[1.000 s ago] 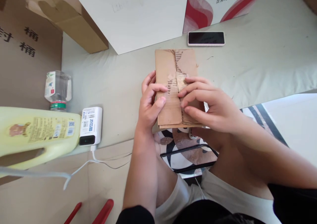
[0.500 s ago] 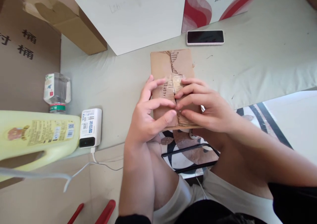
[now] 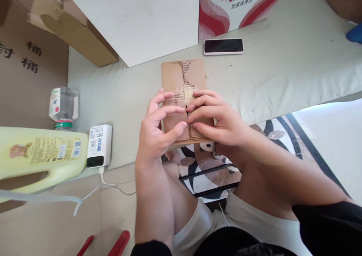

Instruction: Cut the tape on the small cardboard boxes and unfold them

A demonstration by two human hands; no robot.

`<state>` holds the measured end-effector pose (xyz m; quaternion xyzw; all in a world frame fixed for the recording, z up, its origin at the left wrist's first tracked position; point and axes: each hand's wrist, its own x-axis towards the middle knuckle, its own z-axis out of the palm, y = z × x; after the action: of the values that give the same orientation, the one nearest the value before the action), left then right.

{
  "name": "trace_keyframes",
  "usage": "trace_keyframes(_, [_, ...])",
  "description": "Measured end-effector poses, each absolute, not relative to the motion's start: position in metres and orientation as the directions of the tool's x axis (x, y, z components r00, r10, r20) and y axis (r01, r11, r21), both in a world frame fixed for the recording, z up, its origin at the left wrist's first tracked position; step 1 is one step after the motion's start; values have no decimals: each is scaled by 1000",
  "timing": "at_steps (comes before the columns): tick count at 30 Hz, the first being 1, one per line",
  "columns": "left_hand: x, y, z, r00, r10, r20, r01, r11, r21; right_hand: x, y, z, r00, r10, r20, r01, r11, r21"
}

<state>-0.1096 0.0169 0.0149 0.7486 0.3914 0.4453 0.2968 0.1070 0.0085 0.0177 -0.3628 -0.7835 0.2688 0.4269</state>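
Observation:
A small brown cardboard box (image 3: 172, 75) lies at the front edge of the cloth-covered surface, its top flaps meeting along a torn middle seam. Crumpled clear tape (image 3: 189, 94) crosses that seam. From the left, my left hand (image 3: 155, 133) reaches over the box with fingers apart, the index fingertip and thumb close to the seam. My right hand (image 3: 224, 118) comes in from the right, its spread, bent fingers touching the flap along the seam. Whether any fingertip is hooked under a flap cannot be made out.
Behind the box stand a white carton (image 3: 158, 22) and a red-and-white water carton (image 3: 215, 18), with a phone (image 3: 223, 46) before it. At left are a clear bottle (image 3: 66, 105), a yellow jug (image 3: 42, 158) and a white power bank (image 3: 99, 144) with a cable.
The whole view has shifted slightly, so most things appear further left. Both hands keep nearly the same pose on the box, whose flaps look unchanged.

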Motion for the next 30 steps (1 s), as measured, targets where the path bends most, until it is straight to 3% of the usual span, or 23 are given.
trace_keyframes(24, [-104,20,9,258,864,432,342,-500,796,106,9,15,-343,830,440,341,547,-765])
trace_keyframes(30, [-100,16,19,237,909,343,424,-414,805,107,11,14,-354,821,448,311,555,-771])
